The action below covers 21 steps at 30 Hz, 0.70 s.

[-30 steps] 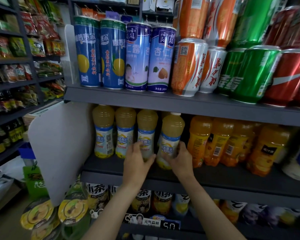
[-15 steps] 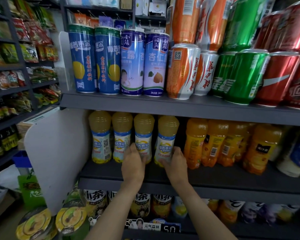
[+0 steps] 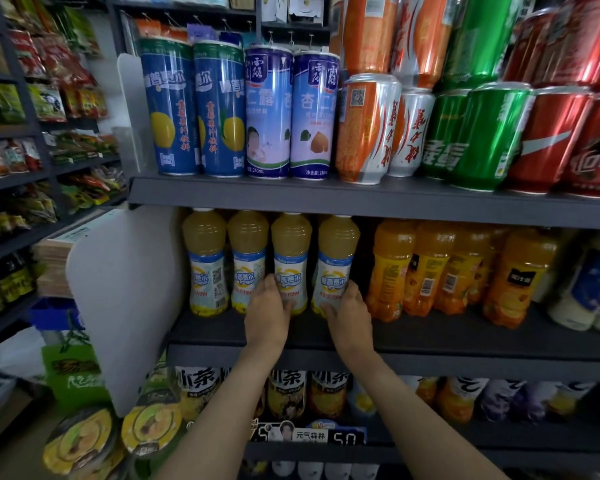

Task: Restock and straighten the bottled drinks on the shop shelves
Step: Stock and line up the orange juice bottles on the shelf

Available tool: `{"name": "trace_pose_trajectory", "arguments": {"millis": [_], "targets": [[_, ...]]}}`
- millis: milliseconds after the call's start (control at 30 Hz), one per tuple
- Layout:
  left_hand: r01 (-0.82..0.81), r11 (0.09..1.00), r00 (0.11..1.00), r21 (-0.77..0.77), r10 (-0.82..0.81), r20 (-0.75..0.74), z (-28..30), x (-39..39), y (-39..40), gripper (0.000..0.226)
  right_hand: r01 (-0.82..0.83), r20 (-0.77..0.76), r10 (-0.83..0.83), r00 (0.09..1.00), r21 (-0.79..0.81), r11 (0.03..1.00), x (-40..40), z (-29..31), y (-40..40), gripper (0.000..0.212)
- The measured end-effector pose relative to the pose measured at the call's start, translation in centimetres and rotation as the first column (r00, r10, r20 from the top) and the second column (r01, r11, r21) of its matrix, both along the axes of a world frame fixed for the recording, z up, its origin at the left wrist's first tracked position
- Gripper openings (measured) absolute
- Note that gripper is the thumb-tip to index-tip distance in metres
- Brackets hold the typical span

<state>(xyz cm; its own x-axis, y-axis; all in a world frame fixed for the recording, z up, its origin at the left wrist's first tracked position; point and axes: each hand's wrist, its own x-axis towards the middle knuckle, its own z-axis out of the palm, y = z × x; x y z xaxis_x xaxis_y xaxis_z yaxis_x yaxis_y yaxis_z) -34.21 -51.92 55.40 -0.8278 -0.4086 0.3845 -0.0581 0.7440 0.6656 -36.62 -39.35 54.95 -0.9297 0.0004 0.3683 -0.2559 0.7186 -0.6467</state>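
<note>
Both arms reach forward and up to the middle shelf (image 3: 430, 341). The left hand (image 3: 267, 311) wraps the lower part of the third pale-yellow juice bottle (image 3: 290, 261) from the left, fingers curled round its waist. The right hand (image 3: 349, 315) grips the base of the fourth pale-yellow juice bottle (image 3: 336, 261), thumb on its front and fingers behind.

A second ago the fourth bottle leaned to the left and stood forward of its neighbours; now it stands upright, in line with the other three, and all four labels face out. Both hands have kept their hold throughout.

Just right of the fourth bottle stand orange juice bottles (image 3: 392, 268), with a dark gap between. A white divider panel (image 3: 125, 299) closes the shelf's left end. The shelf above carries tall blue cans (image 3: 174, 109), pale purple cans (image 3: 269, 112), orange-and-white cans (image 3: 364, 129), green cans (image 3: 482, 133) and red cans (image 3: 548, 136). Below are tea bottles (image 3: 288, 393) behind a price tag (image 3: 347, 438).
</note>
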Motion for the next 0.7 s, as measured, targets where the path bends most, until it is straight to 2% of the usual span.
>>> {"name": "trace_pose_trajectory", "arguments": {"millis": [133, 200, 267, 333, 400, 467, 567, 700], "targets": [[-0.008, 1.0, 1.0, 0.027, 0.008, -0.011, -0.2, 0.4, 0.6, 0.054, -0.033, 0.045, 0.033, 0.998, -0.009, 0.999, 0.4, 0.0, 0.4, 0.056], [-0.043, 0.998, 0.995, 0.035, 0.046, -0.087, -0.3, 1.5, 1.6, 0.057, -0.076, 0.028, 0.077, 0.997, -0.031, 0.997, 1.3, -0.2, 1.7, 0.061], [-0.055, 0.998, 0.97, 0.007, 0.055, -0.238, -0.5, 2.4, 2.7, 0.051, -0.097, -0.083, 0.095, 0.992, -0.024, 0.995, 2.2, -0.3, 3.5, 0.056], [0.02, 0.997, 0.941, -0.072, -0.043, -0.334, -0.5, 2.9, 4.5, 0.042, -0.072, -0.208, 0.059, 0.976, -0.055, 0.996, 2.5, -0.2, 5.5, 0.042], [0.144, 0.983, 0.93, -0.118, -0.175, -0.322, 0.0, 2.7, 6.4, 0.039, -0.014, -0.272, -0.02, 0.962, -0.124, 0.992, 2.1, 0.4, 7.1, 0.035], [0.232, 0.968, 0.919, -0.097, -0.251, -0.305, 0.5, 2.0, 8.5, 0.039, 0.042, -0.273, -0.088, 0.958, -0.17, 0.985, 1.4, 1.1, 8.6, 0.038], [0.272, 0.962, 0.923, -0.022, -0.267, -0.276, 0.8, 0.3, 11.1, 0.045, 0.077, -0.257, -0.128, 0.958, -0.201, 0.977, 0.4, 1.5, 10.9, 0.039], [0.28, 0.959, 0.951, 0.039, -0.271, -0.146, 1.2, -2.7, 13.9, 0.066, 0.066, -0.22, -0.106, 0.97, -0.182, 0.981, -1.0, 1.1, 14.3, 0.053]]}}
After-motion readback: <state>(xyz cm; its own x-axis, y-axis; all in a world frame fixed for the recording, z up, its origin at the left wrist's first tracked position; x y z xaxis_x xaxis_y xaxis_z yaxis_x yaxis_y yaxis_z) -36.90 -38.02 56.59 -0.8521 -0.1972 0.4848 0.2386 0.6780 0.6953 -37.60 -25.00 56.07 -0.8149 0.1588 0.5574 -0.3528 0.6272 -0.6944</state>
